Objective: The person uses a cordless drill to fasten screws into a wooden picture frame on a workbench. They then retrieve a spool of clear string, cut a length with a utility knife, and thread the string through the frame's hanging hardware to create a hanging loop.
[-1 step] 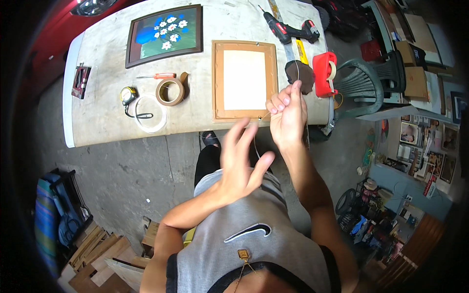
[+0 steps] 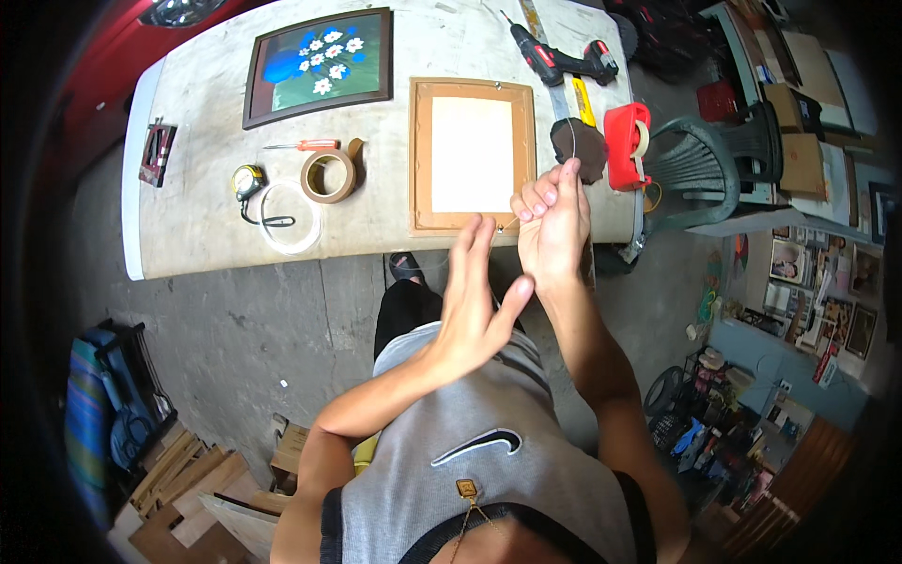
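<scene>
Head view: right hand (image 2: 552, 226) curled, thin wire (image 2: 572, 141) pinched between thumb and index finger, strand rising past the fingertips; left hand (image 2: 474, 315) open, fingers extended, no grasp visible, just beside the right; brown picture frame (image 2: 422, 160) flat on table (image 2: 376, 211) by near edge, cordless drill (image 2: 562, 63) beyond it, to the right

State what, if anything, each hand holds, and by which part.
The right hand grips a thin line between thumb and fingers, below a stretch rising past the thumb; how near its end is unclear. The left hand, open, holds nothing visible.
</scene>
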The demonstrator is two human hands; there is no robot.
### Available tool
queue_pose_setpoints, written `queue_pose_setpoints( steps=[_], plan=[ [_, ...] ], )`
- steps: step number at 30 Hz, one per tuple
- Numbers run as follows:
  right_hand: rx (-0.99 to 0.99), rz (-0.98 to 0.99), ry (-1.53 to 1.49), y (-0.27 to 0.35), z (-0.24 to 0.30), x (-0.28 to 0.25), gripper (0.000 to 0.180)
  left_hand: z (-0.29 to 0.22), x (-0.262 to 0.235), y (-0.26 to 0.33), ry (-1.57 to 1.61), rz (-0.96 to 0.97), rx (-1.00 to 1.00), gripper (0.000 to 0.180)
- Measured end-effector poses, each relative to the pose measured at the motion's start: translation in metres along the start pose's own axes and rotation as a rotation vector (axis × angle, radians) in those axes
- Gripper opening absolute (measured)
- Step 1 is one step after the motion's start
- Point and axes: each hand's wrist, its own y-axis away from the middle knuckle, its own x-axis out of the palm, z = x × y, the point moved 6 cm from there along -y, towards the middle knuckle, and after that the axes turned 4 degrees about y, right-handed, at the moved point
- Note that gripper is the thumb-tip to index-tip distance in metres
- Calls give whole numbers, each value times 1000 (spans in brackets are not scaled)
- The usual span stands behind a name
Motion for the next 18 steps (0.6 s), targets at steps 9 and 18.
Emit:
queue_pose_setpoints(
  steps=[9, 18],
  plan=[
    [253, 143, 39, -118, 62, -64, 24, 121, 19, 22, 704, -21, -670, 31],
    [761, 606, 167, -149, 47, -79, 26, 185, -1, -114, 510, -364, -377, 26]
  ],
)
